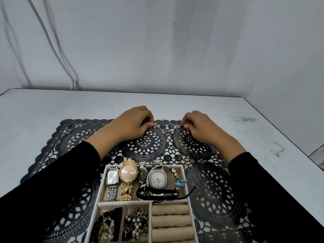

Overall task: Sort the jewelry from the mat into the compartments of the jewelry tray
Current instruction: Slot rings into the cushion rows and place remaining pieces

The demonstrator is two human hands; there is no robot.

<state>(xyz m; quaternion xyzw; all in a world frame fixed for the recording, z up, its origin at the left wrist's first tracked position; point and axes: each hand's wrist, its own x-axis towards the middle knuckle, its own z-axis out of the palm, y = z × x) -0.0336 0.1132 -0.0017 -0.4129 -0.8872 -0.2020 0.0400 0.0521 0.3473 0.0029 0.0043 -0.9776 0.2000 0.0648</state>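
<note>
A black lace-pattern mat (152, 144) covers the near part of the white table. At its far edge my left hand (130, 124) pinches a small silver piece of jewelry (156, 124). Farther right, my right hand (199, 126) pinches another small silver piece (182, 124) against the mat. The beige jewelry tray (102, 185) sits close to me. Its top compartment holds several watches, among them a gold one (128, 173), plus a black cord bracelet (157, 192) and a bead bracelet (178, 178). Two lower left compartments hold beads and chains. The ring rolls (170, 220) lie at lower right.
The white table (52, 109) reaches back to a grey wall, with cables (57, 55) hanging at the left. The table's right edge (287, 137) runs diagonally. Black sleeves cover both forearms on either side of the tray.
</note>
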